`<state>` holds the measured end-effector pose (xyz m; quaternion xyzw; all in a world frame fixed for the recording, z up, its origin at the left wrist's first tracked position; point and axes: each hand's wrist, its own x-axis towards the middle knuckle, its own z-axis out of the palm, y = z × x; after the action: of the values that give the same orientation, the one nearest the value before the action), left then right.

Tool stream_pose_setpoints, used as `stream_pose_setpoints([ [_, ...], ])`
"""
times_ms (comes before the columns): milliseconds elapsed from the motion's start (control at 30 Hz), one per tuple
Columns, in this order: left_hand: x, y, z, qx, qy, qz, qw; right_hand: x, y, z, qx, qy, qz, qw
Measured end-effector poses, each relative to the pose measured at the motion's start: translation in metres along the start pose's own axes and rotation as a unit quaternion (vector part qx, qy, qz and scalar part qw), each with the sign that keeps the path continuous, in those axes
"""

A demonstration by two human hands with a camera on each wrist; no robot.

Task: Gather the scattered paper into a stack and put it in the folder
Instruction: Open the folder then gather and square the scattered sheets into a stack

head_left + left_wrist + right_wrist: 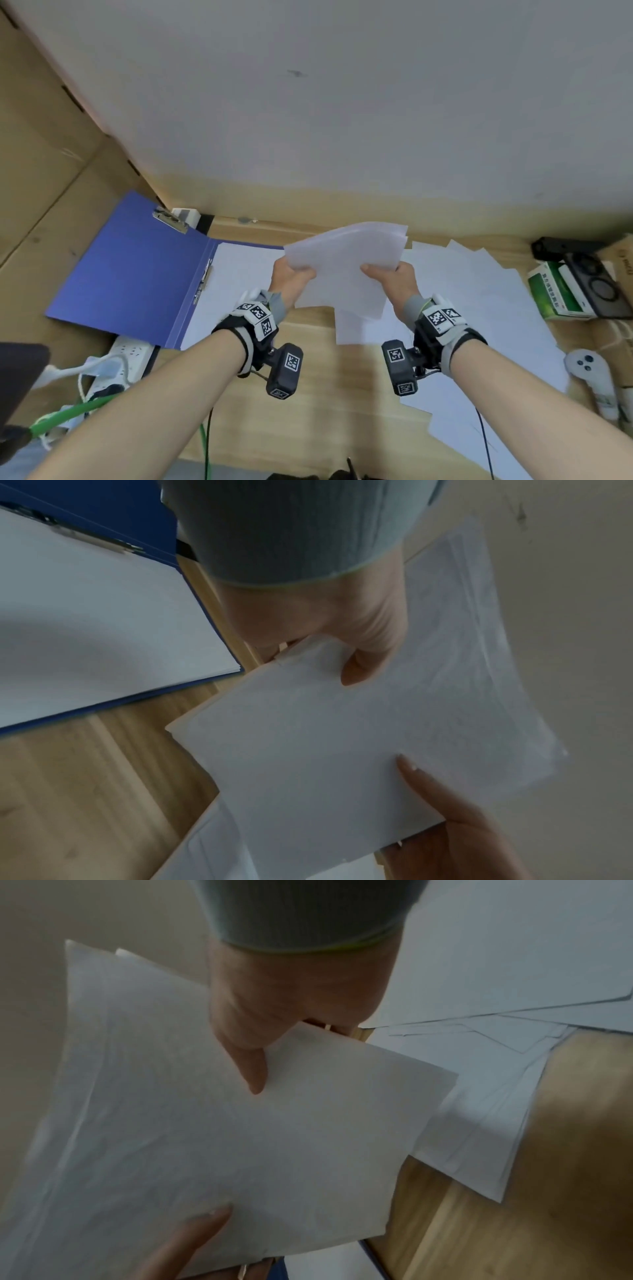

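Note:
Both hands hold a bundle of white paper (346,263) lifted above the wooden desk, its far edge curling up. My left hand (291,277) pinches the bundle's left edge, thumb on top (359,666). My right hand (394,277) pinches the right edge, thumb on top (253,1074). The same bundle fills the left wrist view (342,750) and the right wrist view (240,1137). The blue folder (137,270) lies open at the left, with white sheets (236,284) on its right half. More loose paper (479,308) lies scattered on the right of the desk.
A power strip (126,359) with cables sits at the front left, below the folder. A green and white box (555,294) with a black device (589,284) on it stands at the right edge. A white controller (589,373) lies near it. Cardboard (41,154) walls the left side.

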<state>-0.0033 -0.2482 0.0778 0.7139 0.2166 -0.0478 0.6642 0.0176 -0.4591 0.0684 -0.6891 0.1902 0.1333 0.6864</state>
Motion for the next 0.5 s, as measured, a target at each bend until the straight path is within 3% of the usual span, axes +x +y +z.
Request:
stream_pose_setpoints([
  [200, -0.009, -0.046, 0.006, 0.045, -0.011, -0.054, 0.997, 0.005, 0.055, -0.005, -0.036, -0.018, 0.069, 0.997],
  [500, -0.01, -0.064, -0.015, 0.028, 0.009, -0.081, 0.996, 0.013, 0.067, 0.014, -0.029, -0.011, 0.078, 0.997],
])
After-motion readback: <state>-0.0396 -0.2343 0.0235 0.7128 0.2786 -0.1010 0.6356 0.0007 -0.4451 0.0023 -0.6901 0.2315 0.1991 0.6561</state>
